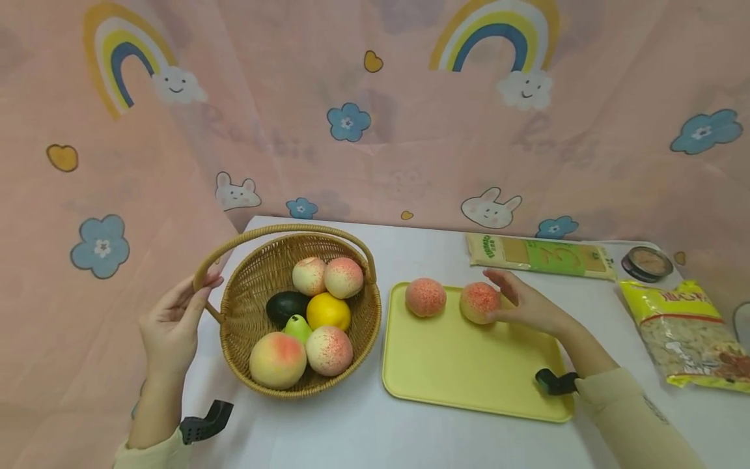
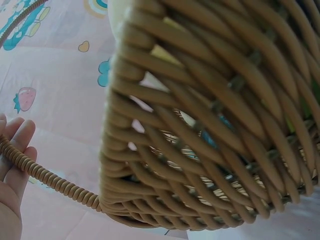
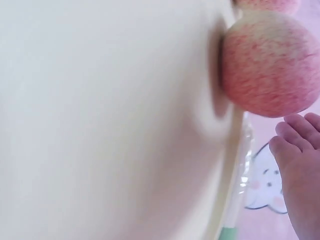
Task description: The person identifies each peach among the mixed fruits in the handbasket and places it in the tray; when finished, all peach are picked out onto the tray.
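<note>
At the left, my left hand (image 1: 166,332) holds the arched handle (image 1: 293,228) of a wicker basket (image 1: 246,293), thumb and fingers about its lower side. In the left wrist view the handle (image 2: 60,185) crosses the fingers. Several peaches (image 1: 278,360), a yellow lemon (image 1: 328,312), a green pear (image 1: 297,327) and a dark avocado (image 1: 287,307) lie in the basket. On a yellow tray (image 1: 457,378) sit two reddish peaches. My right hand (image 1: 533,309) is spread beside the right peach (image 1: 479,302), fingertips close to it; contact is unclear. The other peach (image 1: 426,298) sits left of it.
Behind the tray lies a green-labelled noodle packet (image 1: 539,255). A round dark-rimmed container (image 1: 646,264) and a yellow-topped food bag (image 1: 688,332) lie to the right on the white table (image 1: 316,436). A patterned pink cloth (image 1: 404,163) hangs behind.
</note>
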`<state>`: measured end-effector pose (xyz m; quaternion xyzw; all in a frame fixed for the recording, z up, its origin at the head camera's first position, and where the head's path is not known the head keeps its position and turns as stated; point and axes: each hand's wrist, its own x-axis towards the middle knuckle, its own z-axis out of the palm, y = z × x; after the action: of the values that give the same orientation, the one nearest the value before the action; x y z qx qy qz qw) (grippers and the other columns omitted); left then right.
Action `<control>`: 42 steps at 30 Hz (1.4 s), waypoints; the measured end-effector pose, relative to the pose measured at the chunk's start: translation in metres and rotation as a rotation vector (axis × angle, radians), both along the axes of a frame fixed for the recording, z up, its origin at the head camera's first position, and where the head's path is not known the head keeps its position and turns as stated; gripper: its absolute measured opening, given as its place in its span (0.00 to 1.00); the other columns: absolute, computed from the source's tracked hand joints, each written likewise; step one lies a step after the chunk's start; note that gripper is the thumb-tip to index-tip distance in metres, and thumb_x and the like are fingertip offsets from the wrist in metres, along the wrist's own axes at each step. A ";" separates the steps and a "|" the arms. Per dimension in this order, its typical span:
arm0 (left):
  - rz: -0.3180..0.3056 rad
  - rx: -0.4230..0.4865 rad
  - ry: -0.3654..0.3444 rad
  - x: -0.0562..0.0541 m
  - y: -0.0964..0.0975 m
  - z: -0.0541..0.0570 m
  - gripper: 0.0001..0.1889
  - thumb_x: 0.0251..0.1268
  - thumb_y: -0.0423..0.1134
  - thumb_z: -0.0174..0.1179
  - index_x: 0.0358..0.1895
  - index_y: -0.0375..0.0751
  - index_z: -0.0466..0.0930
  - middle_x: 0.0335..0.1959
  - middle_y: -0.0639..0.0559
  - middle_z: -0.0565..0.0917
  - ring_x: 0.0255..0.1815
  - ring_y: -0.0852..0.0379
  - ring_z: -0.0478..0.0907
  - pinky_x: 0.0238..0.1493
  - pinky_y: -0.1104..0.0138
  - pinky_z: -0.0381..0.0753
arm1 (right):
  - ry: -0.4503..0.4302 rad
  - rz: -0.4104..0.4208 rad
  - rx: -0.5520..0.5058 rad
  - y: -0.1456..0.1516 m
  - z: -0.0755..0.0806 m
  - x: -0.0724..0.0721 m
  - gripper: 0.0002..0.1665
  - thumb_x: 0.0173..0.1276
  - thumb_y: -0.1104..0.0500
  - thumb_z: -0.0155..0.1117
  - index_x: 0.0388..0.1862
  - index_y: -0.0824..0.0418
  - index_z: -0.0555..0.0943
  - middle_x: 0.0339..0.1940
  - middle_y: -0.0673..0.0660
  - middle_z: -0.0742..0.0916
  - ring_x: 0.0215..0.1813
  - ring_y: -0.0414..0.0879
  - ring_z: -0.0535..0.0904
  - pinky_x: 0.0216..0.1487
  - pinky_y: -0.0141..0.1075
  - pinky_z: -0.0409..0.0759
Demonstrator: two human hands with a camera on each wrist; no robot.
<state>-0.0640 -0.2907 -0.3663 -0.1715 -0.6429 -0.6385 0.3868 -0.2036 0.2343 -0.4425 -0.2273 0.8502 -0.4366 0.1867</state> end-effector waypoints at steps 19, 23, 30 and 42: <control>-0.002 0.012 -0.013 -0.001 -0.001 -0.001 0.14 0.55 0.09 0.49 0.47 0.09 0.73 0.41 0.42 0.87 0.42 0.55 0.86 0.50 0.70 0.82 | 0.235 0.148 -0.024 -0.065 0.062 0.043 0.44 0.60 0.53 0.70 0.72 0.56 0.60 0.71 0.55 0.69 0.73 0.54 0.63 0.72 0.39 0.63; -0.013 0.014 -0.013 -0.001 -0.001 -0.001 0.14 0.55 0.09 0.49 0.47 0.08 0.72 0.42 0.40 0.86 0.42 0.54 0.86 0.51 0.69 0.82 | 0.267 0.211 -0.050 -0.084 0.073 0.052 0.44 0.60 0.53 0.70 0.72 0.57 0.61 0.71 0.53 0.69 0.72 0.53 0.64 0.70 0.53 0.64; 0.012 0.003 -0.026 -0.001 -0.001 -0.001 0.14 0.56 0.10 0.50 0.46 0.09 0.73 0.41 0.43 0.87 0.42 0.56 0.86 0.50 0.71 0.82 | 0.306 0.304 -0.054 -0.126 0.098 0.066 0.42 0.61 0.50 0.69 0.71 0.55 0.63 0.71 0.49 0.70 0.72 0.46 0.65 0.70 0.49 0.66; -0.014 -0.009 -0.015 -0.001 0.000 0.000 0.14 0.56 0.10 0.50 0.47 0.08 0.72 0.42 0.40 0.86 0.43 0.55 0.85 0.50 0.70 0.82 | 0.351 0.458 0.032 -0.220 0.139 0.066 0.43 0.63 0.53 0.67 0.72 0.58 0.59 0.71 0.54 0.69 0.70 0.47 0.66 0.70 0.44 0.68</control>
<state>-0.0652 -0.2908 -0.3660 -0.1732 -0.6475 -0.6394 0.3767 -0.1375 0.0143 -0.3036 -0.4825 0.8029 -0.3234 0.1339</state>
